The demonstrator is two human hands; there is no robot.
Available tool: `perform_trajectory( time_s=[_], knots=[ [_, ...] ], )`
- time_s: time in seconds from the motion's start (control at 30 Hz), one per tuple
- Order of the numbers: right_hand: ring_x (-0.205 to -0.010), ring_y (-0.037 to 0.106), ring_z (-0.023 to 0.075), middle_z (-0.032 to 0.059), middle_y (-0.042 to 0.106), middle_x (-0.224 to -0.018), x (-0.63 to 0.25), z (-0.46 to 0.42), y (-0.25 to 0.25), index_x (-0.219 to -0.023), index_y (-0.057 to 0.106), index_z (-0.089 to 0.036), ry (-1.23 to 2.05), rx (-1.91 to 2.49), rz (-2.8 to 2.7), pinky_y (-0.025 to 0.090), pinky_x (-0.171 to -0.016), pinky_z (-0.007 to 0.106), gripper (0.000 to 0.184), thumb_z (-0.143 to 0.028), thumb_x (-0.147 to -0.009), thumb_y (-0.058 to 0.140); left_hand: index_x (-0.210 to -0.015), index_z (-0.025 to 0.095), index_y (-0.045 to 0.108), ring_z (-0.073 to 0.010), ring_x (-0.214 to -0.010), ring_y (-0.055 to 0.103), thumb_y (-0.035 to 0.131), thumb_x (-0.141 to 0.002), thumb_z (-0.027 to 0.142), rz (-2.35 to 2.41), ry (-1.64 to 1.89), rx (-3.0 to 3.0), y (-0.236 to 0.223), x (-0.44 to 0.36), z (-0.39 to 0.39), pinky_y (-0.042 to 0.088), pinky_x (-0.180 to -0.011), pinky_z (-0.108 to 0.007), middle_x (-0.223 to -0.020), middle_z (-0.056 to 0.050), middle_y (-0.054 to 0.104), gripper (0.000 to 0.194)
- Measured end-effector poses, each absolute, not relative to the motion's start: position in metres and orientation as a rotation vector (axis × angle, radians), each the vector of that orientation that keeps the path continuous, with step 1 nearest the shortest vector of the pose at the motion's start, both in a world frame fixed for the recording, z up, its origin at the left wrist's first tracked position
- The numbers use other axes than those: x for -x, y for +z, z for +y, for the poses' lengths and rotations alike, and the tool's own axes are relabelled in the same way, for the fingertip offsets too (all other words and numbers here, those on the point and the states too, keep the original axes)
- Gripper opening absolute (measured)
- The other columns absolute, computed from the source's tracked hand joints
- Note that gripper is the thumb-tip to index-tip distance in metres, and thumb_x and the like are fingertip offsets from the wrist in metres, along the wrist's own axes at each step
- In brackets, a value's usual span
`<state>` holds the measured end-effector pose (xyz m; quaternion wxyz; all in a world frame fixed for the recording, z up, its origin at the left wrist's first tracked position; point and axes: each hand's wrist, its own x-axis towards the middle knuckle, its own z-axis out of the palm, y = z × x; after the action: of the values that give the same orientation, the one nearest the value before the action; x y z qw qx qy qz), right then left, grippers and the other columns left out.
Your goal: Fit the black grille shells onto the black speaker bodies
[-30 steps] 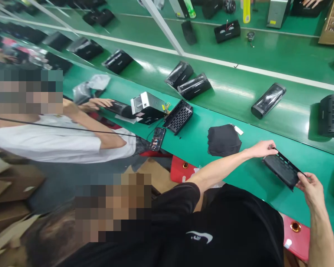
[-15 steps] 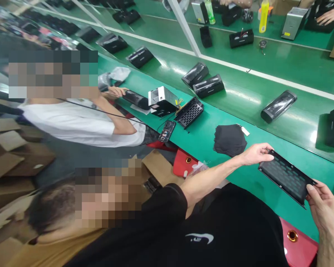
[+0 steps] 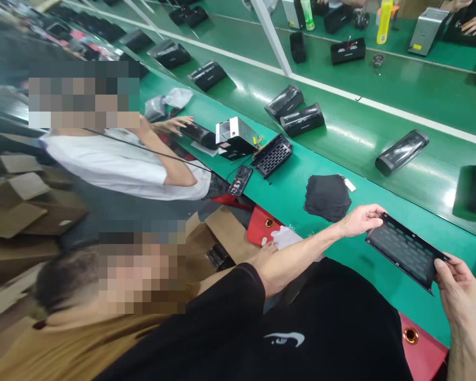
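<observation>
Panel (image 3: 405, 251), black and slotted, is pinched at its ends by my left grip (image 3: 360, 220) and right grip (image 3: 459, 288), while an open carton (image 3: 235, 233) at left holds something dark (image 3: 218, 257).

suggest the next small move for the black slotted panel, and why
Probably lower the black rectangular slotted panel toward the smooth green tabletop: the left hand and right hand grip it at opposite ends, so it could go down evenly, and the stacked black fabric sheets lie off to its left.
</observation>
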<state>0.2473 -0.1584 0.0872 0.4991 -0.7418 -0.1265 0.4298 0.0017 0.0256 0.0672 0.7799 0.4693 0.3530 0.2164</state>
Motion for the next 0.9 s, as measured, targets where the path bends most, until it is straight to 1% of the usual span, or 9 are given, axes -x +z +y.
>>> perform_trajectory(
  time_s=[0.07, 0.17, 0.23, 0.3, 0.37, 0.53, 0.67, 0.9],
  knots=[
    [-0.067, 0.054, 0.0117, -0.0019, 0.067, -0.081, -0.247, -0.16, 0.088, -0.109, 0.075, -0.021, 1.029, 1.808, -0.318, 0.043, -0.058, 0.023, 0.054, -0.052, -0.071, 0.097, -0.116, 0.013, 0.068, -0.0094, -0.077, 0.057, 0.089, -0.079, 0.043, 0.756, 0.464, -1.006, 0.067, -0.002, 0.025, 0.042, -0.073, -0.023, -0.087, 0.0, 0.066, 0.052],
    [-0.066, 0.053, 0.0119, -0.0019, 0.067, -0.081, -0.245, -0.162, 0.09, -0.111, 0.075, -0.021, 1.032, 1.8, -0.324, 0.041, -0.056, 0.024, 0.052, -0.051, -0.073, 0.095, -0.116, 0.013, 0.068, -0.0093, -0.076, 0.057, 0.088, -0.08, 0.041, 0.755, 0.454, -1.0, 0.067, -0.002, 0.025, 0.042, -0.074, -0.023, -0.086, 0.0, 0.065, 0.05],
    [-0.066, 0.054, 0.0117, -0.0024, 0.066, -0.081, -0.244, -0.161, 0.09, -0.112, 0.075, -0.022, 1.031, 1.757, -0.301, 0.042, -0.057, 0.023, 0.054, -0.05, -0.07, 0.096, -0.117, 0.014, 0.068, -0.0089, -0.074, 0.056, 0.087, -0.081, 0.038, 0.753, 0.444, -0.994, 0.068, -0.002, 0.025, 0.042, -0.073, -0.023, -0.084, 0.001, 0.064, 0.048],
    [-0.068, 0.055, 0.0112, -0.0029, 0.065, -0.081, -0.242, -0.159, 0.091, -0.109, 0.075, -0.022, 1.015, 1.709, -0.256, 0.045, -0.06, 0.021, 0.057, -0.047, -0.064, 0.099, -0.118, 0.014, 0.067, -0.0085, -0.073, 0.055, 0.086, -0.08, 0.036, 0.745, 0.443, -0.987, 0.068, -0.001, 0.024, 0.042, -0.072, -0.023, -0.084, 0.002, 0.063, 0.048],
    [-0.07, 0.056, 0.011, -0.0028, 0.065, -0.082, -0.24, -0.158, 0.091, -0.105, 0.075, -0.021, 0.994, 1.687, -0.223, 0.047, -0.063, 0.021, 0.056, -0.045, -0.061, 0.1, -0.12, 0.014, 0.066, -0.0082, -0.072, 0.053, 0.086, -0.079, 0.034, 0.741, 0.447, -0.985, 0.069, -0.001, 0.024, 0.042, -0.071, -0.023, -0.083, 0.002, 0.061, 0.049],
    [-0.07, 0.055, 0.0121, -0.0022, 0.064, -0.083, -0.241, -0.159, 0.088, -0.103, 0.073, -0.021, 0.963, 1.716, -0.267, 0.046, -0.062, 0.023, 0.048, -0.045, -0.068, 0.096, -0.119, 0.015, 0.067, -0.0083, -0.072, 0.053, 0.086, -0.078, 0.03, 0.751, 0.456, -0.984, 0.071, 0.0, 0.022, 0.042, -0.073, -0.023, -0.082, 0.003, 0.06, 0.048],
    [-0.07, 0.054, 0.0109, -0.0027, 0.064, -0.083, -0.242, -0.159, 0.088, -0.103, 0.074, -0.021, 0.97, 1.738, -0.258, 0.043, -0.061, 0.022, 0.048, -0.047, -0.069, 0.096, -0.119, 0.015, 0.066, -0.0085, -0.072, 0.053, 0.085, -0.077, 0.03, 0.733, 0.472, -0.98, 0.073, 0.002, 0.02, 0.043, -0.073, -0.024, -0.082, 0.003, 0.059, 0.048],
    [-0.069, 0.052, 0.0108, -0.0029, 0.064, -0.083, -0.241, -0.157, 0.092, -0.104, 0.075, -0.022, 0.966, 1.767, -0.272, 0.042, -0.061, 0.023, 0.046, -0.048, -0.072, 0.094, -0.119, 0.015, 0.067, -0.0064, -0.07, 0.049, 0.086, -0.074, 0.027, 0.734, 0.468, -0.973, 0.081, 0.005, 0.021, 0.04, -0.071, -0.022, -0.081, 0.005, 0.054, 0.051]
  ],
)
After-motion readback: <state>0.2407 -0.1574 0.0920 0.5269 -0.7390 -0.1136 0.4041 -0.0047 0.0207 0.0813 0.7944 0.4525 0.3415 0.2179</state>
